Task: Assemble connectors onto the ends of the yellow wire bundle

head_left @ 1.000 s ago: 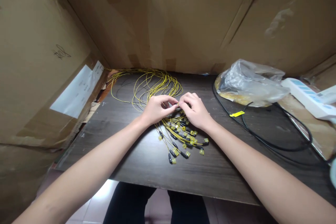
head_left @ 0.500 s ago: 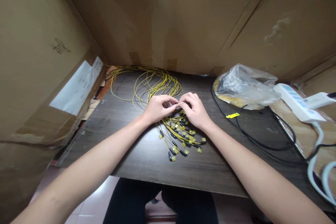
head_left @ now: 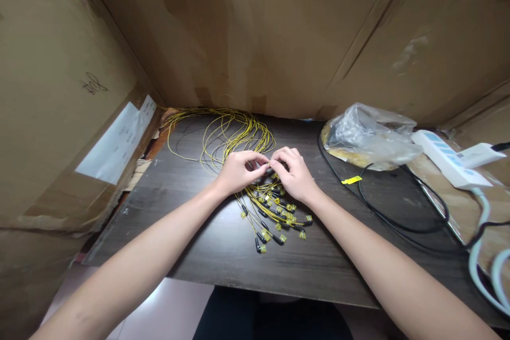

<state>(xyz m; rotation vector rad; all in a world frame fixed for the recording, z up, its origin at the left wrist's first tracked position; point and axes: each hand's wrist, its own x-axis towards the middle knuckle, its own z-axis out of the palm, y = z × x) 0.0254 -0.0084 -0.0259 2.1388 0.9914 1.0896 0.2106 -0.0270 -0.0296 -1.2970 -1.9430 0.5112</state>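
Over the cable bundle, my left hand (head_left: 244,171) and my right hand (head_left: 292,170) meet fingertip to fingertip. Both pinch a small yellow cable end, mostly covered by the fingers. Below them, thin yellow cables (head_left: 255,203) fan toward me across the dark tabletop. Their black angled ends (head_left: 278,240) carry small clear-yellow pieces (head_left: 262,249). Behind my left hand the same cables run back in a loose coil (head_left: 251,134).
A crumpled clear plastic bag (head_left: 370,135) lies at the back right beside a white power strip (head_left: 450,159). A black cord (head_left: 398,223) with a yellow tag (head_left: 351,180) curves over the right side. Cardboard walls (head_left: 239,37) enclose the desk (head_left: 191,255) at the back and left.
The whole view has shifted slightly, so the desk sits a little lower in the picture. Both hands keep their pinch at nearly the same spot, with small finger movements.
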